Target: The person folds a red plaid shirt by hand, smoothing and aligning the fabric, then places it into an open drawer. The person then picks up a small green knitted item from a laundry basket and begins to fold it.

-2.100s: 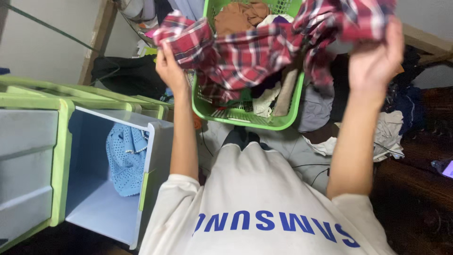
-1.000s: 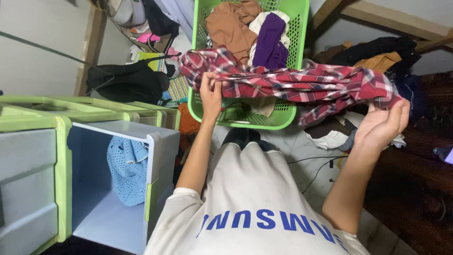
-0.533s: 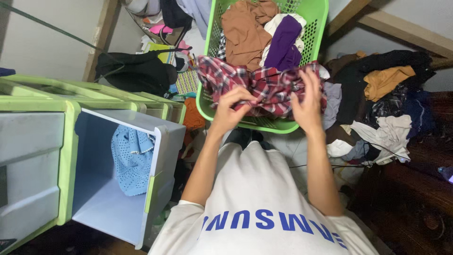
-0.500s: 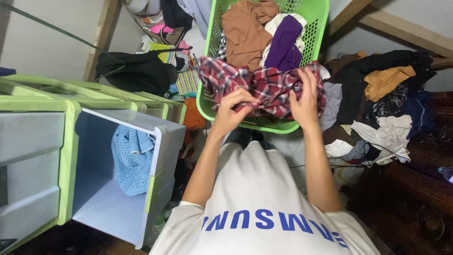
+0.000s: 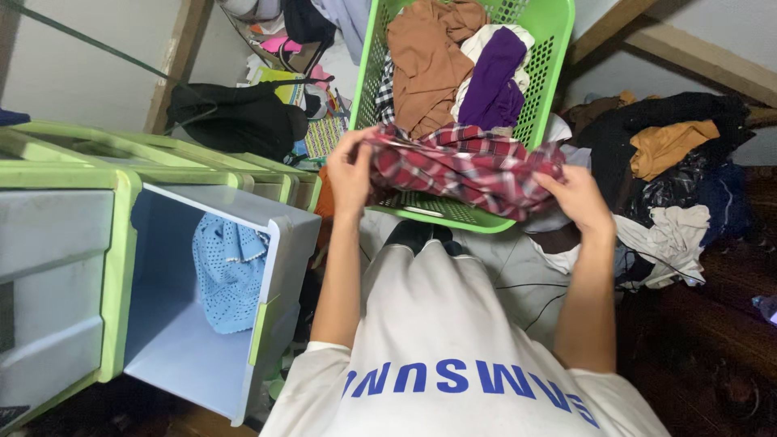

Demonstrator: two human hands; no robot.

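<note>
Both hands gripped a red plaid shirt (image 5: 465,166): my left hand (image 5: 350,166) closed on one end, my right hand (image 5: 576,197) on the other, stretched across the near rim of a green laundry basket (image 5: 554,57).

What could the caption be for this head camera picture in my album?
Both hands, left hand and right hand, hold a red plaid shirt over a green laundry basket.

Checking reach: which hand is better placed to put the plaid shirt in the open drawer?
Probably left. The left hand grips the plaid shirt on the open drawer side; the right hand holds the far end.
</note>
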